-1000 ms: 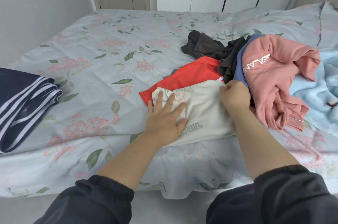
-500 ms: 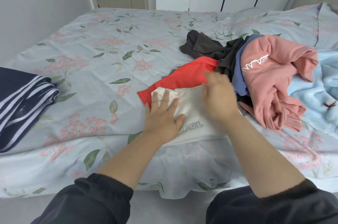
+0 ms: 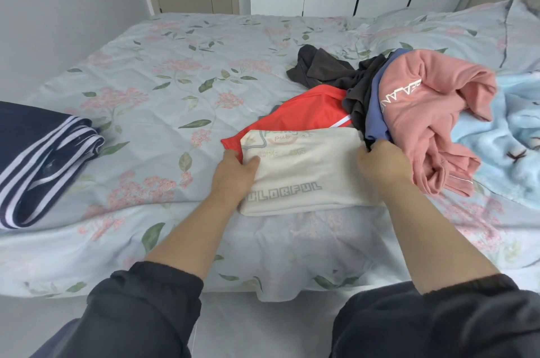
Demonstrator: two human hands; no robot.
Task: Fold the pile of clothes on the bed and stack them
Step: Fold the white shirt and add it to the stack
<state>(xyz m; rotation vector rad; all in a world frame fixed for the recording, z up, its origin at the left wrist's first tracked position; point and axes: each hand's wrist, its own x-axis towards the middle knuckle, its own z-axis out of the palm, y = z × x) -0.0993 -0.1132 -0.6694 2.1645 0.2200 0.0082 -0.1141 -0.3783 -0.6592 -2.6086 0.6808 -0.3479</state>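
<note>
The folded cream shirt (image 3: 304, 173), printed with grey letters, lies near the front edge of the bed (image 3: 175, 65), overlapping a red garment (image 3: 301, 118). The left hand (image 3: 233, 176) pinches its left edge, thumb on top and fingers beneath. The right hand (image 3: 380, 164) has its grip curled around the right edge, fingertips hidden. Just beside that hand is the unfolded pile: a dark garment (image 3: 321, 71), a blue garment (image 3: 375, 112) and a pink sweatshirt (image 3: 423, 106). A light blue blanket (image 3: 508, 135) lies further right. Well apart on the left sits a folded navy striped garment (image 3: 38, 153).
</note>
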